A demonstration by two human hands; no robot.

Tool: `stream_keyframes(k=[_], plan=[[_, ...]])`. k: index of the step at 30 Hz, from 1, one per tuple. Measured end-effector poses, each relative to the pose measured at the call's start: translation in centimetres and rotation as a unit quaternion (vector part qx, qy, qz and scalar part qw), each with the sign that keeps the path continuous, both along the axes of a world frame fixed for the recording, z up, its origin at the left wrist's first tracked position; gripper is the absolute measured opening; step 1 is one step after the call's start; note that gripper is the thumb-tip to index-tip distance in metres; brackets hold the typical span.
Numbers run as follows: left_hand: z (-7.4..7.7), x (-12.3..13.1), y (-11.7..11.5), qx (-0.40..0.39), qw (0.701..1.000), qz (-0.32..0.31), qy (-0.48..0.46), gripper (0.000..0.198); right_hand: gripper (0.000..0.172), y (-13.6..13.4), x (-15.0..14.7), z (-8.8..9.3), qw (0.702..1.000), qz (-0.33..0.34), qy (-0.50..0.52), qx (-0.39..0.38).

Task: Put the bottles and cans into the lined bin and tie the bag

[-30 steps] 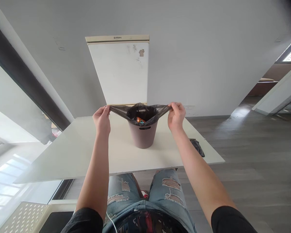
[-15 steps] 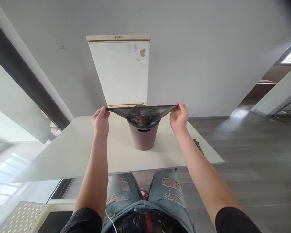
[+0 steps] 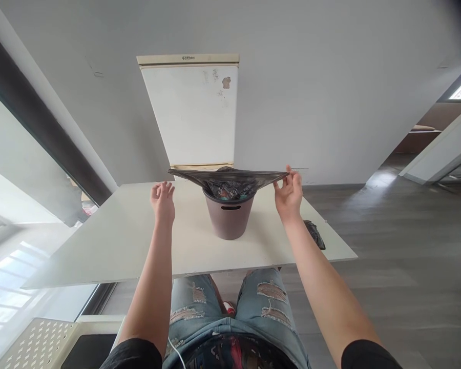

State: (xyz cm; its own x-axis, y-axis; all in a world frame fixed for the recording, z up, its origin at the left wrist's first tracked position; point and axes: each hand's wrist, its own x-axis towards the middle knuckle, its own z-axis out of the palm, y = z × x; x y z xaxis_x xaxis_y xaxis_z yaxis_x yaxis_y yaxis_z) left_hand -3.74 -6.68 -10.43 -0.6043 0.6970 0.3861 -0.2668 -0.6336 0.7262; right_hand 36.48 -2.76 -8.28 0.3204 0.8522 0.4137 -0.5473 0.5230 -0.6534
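A mauve trash bin (image 3: 229, 225) with a dark rim and a slot handle stands upright on the pale table. It is lined with a thin black trash bag (image 3: 230, 179), whose mouth is stretched wide above the rim, and crumpled contents show dimly through the plastic. My left hand (image 3: 163, 202) is just below the bag's left corner, apart from it, fingers loosely curled and holding nothing. At the bag's right corner is my right hand (image 3: 289, 195), its fingers spread and the corner's tip against them.
The white tabletop (image 3: 111, 241) has a crumpled black plastic bundle (image 3: 315, 234) near its right edge. Behind it stands a white refrigerator (image 3: 194, 118) against a grey wall. A cream perforated rack (image 3: 42, 343) is at lower left.
My left hand has let go of the bag's left corner and dropped slightly. The fingers of my right hand have spread and moved a little right. The bag's mouth has shifted slightly.
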Motion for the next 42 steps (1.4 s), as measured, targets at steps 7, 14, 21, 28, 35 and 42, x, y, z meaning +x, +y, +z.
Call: stream_keyframes(k=[7,14,21,28,35,42], plan=[[-1.3,3.7,1.0,-0.040,0.963,-0.241,0.115,0.082,0.073,-0.4,-2.0,-3.0,0.959,0.245,-0.132,-0.056],[5.1,7.6,2.5,0.016,0.955,-0.283,0.087,0.046,0.048,0.4,-4.2,0.7,0.962,0.249,-0.104,-0.044],[5.6,7.8,2.8,0.072,0.960,-0.269,0.017,0.031,0.029,1.4,-3.9,1.3,0.981,0.191,-0.038,-0.001],[6.6,7.3,3.8,0.064,0.970,-0.234,-0.021,0.018,0.025,2.8,-3.3,2.3,0.985,0.173,-0.015,0.016],[5.4,6.9,3.8,-0.053,0.958,-0.280,-0.001,0.041,0.048,1.9,-2.7,3.0,0.965,0.220,-0.102,-0.100],[5.5,7.8,3.3,-0.101,0.947,-0.303,0.044,0.048,0.045,1.4,-2.9,3.8,0.940,0.208,-0.228,-0.147]])
